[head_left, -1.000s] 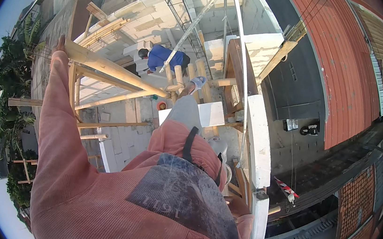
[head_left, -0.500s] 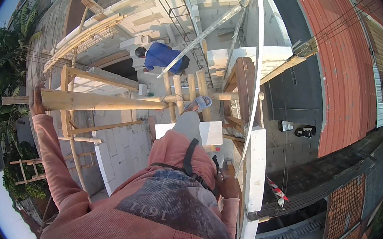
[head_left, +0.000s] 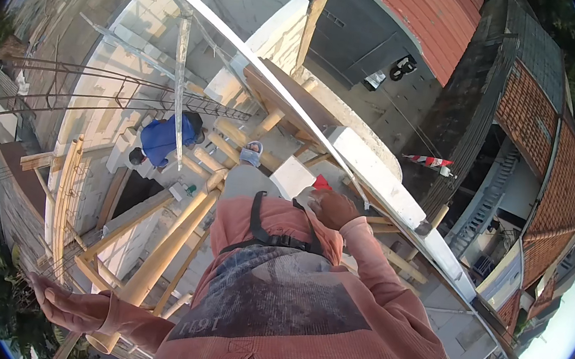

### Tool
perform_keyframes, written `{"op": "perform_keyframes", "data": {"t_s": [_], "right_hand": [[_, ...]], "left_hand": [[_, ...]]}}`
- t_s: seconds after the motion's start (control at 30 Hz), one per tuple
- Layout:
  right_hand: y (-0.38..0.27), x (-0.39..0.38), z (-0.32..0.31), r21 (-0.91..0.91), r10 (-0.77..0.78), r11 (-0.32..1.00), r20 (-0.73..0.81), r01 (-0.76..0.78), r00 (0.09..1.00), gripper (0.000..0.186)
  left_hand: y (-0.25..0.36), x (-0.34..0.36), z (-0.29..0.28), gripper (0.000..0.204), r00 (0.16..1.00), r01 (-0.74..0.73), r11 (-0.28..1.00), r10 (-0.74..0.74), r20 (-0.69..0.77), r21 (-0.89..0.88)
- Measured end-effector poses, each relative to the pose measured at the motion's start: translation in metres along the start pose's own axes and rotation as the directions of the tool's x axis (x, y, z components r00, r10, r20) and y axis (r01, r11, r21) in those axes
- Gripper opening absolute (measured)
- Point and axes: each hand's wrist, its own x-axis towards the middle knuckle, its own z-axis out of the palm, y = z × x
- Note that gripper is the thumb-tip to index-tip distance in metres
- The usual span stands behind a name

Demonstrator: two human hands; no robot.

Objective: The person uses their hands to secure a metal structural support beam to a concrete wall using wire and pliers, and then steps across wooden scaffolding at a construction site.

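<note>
My left hand [head_left: 68, 303] is at the lower left, fingers stretched out and apart, with nothing in it. Its forearm crosses over the near end of a thick bamboo pole [head_left: 141, 280]. My right hand [head_left: 335, 209] is closed in front of my waist, its fingers curled round something greyish that I cannot make out. Something red [head_left: 322, 182] shows just beyond it, beside a white board [head_left: 293, 177]. My sandalled foot [head_left: 251, 153] stands on lashed bamboo poles [head_left: 224, 145]. A black strap with a buckle [head_left: 287, 242] runs round my waist.
Below, a co-worker in a blue shirt [head_left: 164, 138] bends beside pale block walls [head_left: 107, 109]. A long white bar [head_left: 245, 50] slants across to a white block wall top [head_left: 374, 168] at my right. Steel rebar [head_left: 121, 79] and wooden frames [head_left: 130, 222] stand at left.
My view has turned to the right. My left hand has let go of the bamboo pole and opened. My right hand has risen from my hip to the front of my waist.
</note>
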Motion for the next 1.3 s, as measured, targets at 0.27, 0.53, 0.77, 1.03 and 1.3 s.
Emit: {"op": "perform_keyframes", "data": {"t_s": [0.27, 0.53, 0.77, 1.03, 1.3], "right_hand": [[0.018, -0.079, 0.081, 0.379, 0.463, 0.856, -0.254, -0.352, 0.849, 0.037], [-0.024, -0.113, 0.191, 0.647, 0.772, 0.579, -0.239, -0.497, 0.589, 0.03], [-0.038, -0.142, 0.228, 0.858, 0.902, 0.326, -0.157, -0.396, 0.403, 0.03], [0.004, -0.186, 0.287, 0.979, 0.929, 0.201, -0.186, -0.016, 0.32, 0.034], [0.075, -0.269, 0.381, 0.983, 0.967, -0.047, 0.001, 0.178, 0.254, 0.035]], "left_hand": [[-0.071, -0.2, 0.156, 0.034, -0.273, 0.14, 0.961, 0.268, 0.924, -0.238], [-0.051, -0.245, 0.222, 0.053, -0.783, -0.083, 0.857, 0.26, 0.565, -0.509], [0.029, -0.273, 0.251, 0.053, -0.85, -0.093, 0.655, 0.34, 0.403, -0.75], [0.218, -0.363, 0.179, 0.051, -0.88, 0.113, 0.401, 0.464, 0.096, -0.909], [0.33, -0.457, 0.066, 0.055, -0.905, 0.209, 0.341, 0.423, -0.049, -0.917]]}}
